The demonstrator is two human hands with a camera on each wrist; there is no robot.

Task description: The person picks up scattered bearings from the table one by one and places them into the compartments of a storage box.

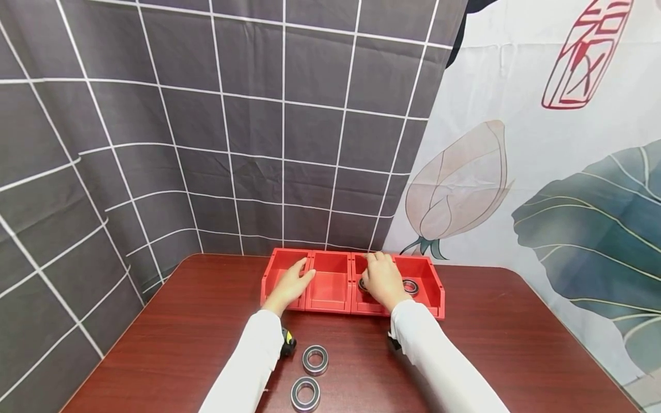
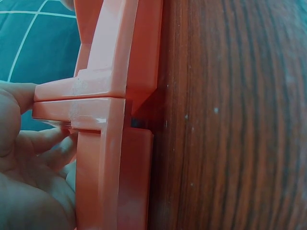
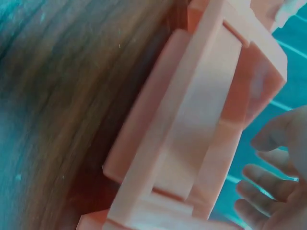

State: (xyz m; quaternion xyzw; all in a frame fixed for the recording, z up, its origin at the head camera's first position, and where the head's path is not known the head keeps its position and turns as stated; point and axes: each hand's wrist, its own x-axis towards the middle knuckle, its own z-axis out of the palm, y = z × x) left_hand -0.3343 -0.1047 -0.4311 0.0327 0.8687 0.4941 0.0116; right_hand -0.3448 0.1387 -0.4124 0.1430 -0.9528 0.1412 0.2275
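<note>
In the head view, my left hand is over the leftmost red bin, its thumb by the dividing wall. The left wrist view shows fingers beyond the bin's edge; a thin grey edge there is too little to identify. My right hand reaches over the third bin, where a ball bearing shows partly beside it. Nothing shows between the loosely bent fingers in the right wrist view. Another bearing lies in the rightmost bin.
Two more bearings lie on the dark red wooden table in front of the bins. A black and yellow object shows at my left wrist. Behind the bins hangs a grey checked cloth.
</note>
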